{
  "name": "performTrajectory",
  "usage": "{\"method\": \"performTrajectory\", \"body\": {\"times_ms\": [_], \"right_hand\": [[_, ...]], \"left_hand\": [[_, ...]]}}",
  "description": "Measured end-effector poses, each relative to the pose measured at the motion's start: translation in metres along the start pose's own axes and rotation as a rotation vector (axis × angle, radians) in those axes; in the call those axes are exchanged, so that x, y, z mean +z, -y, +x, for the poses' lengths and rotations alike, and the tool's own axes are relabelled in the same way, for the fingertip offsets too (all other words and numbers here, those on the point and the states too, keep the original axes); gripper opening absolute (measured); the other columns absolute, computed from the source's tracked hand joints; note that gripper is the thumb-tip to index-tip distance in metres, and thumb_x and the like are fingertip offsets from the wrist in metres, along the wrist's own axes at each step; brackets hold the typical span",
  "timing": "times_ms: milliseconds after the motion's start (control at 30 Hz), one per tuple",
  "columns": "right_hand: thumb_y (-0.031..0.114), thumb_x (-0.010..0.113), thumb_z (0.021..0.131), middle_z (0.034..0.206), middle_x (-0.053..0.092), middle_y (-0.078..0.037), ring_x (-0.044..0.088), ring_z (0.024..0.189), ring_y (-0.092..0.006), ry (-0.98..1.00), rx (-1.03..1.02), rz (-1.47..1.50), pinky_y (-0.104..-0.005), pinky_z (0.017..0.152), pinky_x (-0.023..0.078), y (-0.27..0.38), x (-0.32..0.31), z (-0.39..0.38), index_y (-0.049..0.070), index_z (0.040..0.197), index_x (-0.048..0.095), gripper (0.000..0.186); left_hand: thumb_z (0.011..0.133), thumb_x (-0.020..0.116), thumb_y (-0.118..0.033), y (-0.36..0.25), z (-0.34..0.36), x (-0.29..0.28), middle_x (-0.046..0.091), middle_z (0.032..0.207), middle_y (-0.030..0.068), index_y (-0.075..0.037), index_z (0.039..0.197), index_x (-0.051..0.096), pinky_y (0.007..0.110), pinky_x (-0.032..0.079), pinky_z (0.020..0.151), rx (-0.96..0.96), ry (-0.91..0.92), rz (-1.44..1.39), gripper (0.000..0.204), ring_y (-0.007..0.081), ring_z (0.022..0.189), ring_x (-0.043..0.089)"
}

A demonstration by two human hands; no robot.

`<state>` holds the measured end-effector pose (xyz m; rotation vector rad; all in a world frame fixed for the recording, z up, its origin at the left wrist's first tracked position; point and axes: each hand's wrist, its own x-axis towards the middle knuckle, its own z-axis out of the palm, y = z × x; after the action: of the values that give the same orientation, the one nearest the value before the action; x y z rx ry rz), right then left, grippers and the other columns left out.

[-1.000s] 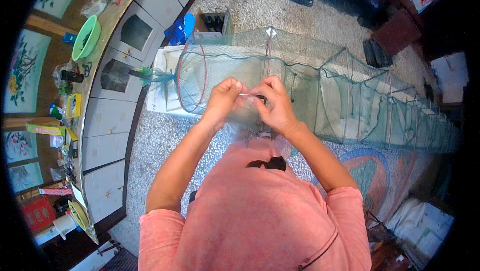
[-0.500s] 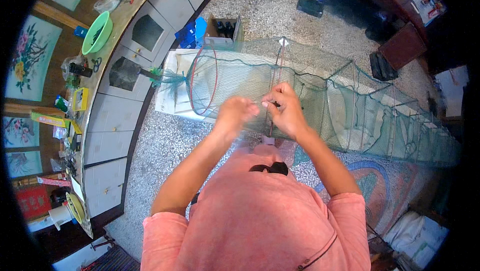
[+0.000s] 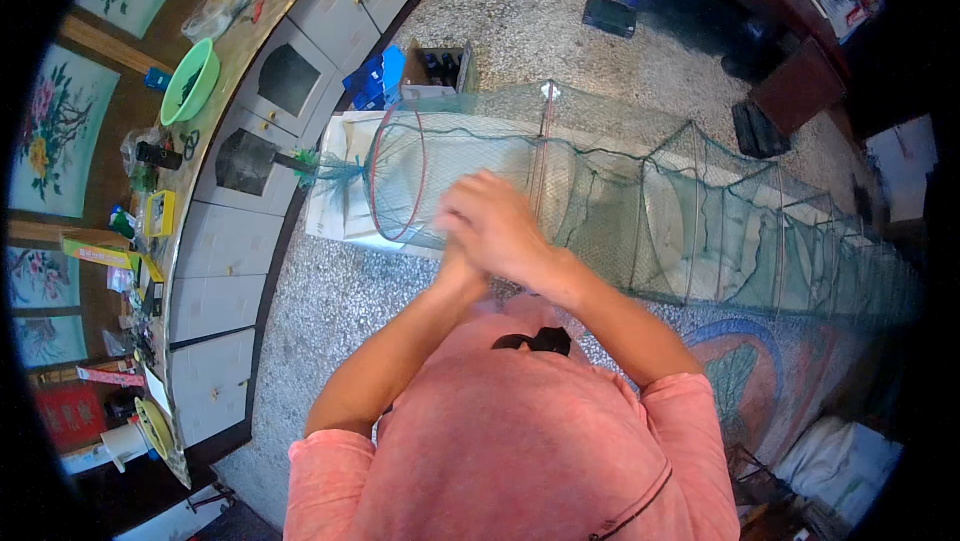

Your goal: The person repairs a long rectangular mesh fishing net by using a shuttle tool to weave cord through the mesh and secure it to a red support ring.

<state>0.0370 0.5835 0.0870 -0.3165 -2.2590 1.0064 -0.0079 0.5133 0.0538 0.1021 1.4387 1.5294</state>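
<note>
My right hand (image 3: 503, 229) crosses over my left hand (image 3: 462, 266) in front of my chest, the two close together. Its fingers look curled, and what they hold, if anything, is hidden. The left fingers are covered and smeared by motion. Just beyond my hands stretches a long green mesh fish trap (image 3: 600, 211), running from the left away to the far right. A reddish hoop (image 3: 422, 176) holds its near-left end open, and its netting is gathered into a tied tail (image 3: 340, 171). A thin upright rod (image 3: 545, 156) crosses the mesh behind my right hand.
White sheets (image 3: 335, 216) lie under the trap on the speckled floor (image 3: 310, 311). Left stands a curved counter with pale cabinets (image 3: 235, 241), a green basin (image 3: 205, 81) and clutter on top. A box of dark bottles (image 3: 445, 66) sits beyond the trap, and dark furniture is at far right.
Earlier my hands were apart side by side, the right one pinching something thin near the rod. Now the right has swung left over the left hand. The view has shifted slightly.
</note>
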Motion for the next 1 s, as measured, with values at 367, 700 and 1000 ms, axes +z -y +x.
{"method": "performTrajectory", "body": {"times_ms": [367,700,1000], "right_hand": [[0.014,0.047,0.088,0.079,0.055,-0.007,0.044,0.058,-0.0105,-0.558,-0.426,-0.039,-0.0217,0.048,0.034,0.049,-0.209,0.009,0.004,0.106,0.053,0.021],[0.002,0.057,0.073,0.082,0.056,-0.008,0.052,0.078,-0.0268,0.047,-0.015,-0.381,-0.0374,0.065,0.045,-0.018,-0.134,-0.009,0.006,0.086,0.059,0.014],[0.004,0.058,0.072,0.078,0.053,-0.01,0.051,0.079,-0.0307,-0.024,0.217,-0.452,-0.0407,0.066,0.044,-0.077,-0.075,-0.032,0.008,0.079,0.061,0.009]], "left_hand": [[0.084,0.059,-0.012,0.015,0.002,0.004,0.048,0.09,0.003,-0.007,0.11,0.057,0.025,0.039,0.071,0.579,0.329,0.79,0.026,0.0115,0.08,0.047],[0.093,0.049,-0.027,-0.064,0.044,-0.003,0.061,0.092,0.0059,-0.008,0.09,0.055,0.024,0.044,0.065,0.112,0.307,0.235,0.019,0.0129,0.075,0.06],[0.093,0.049,-0.021,-0.045,0.068,0.003,0.066,0.088,0.0081,-0.003,0.088,0.058,0.019,0.037,0.045,0.211,0.271,0.475,0.021,0.0054,0.049,0.047]]}}
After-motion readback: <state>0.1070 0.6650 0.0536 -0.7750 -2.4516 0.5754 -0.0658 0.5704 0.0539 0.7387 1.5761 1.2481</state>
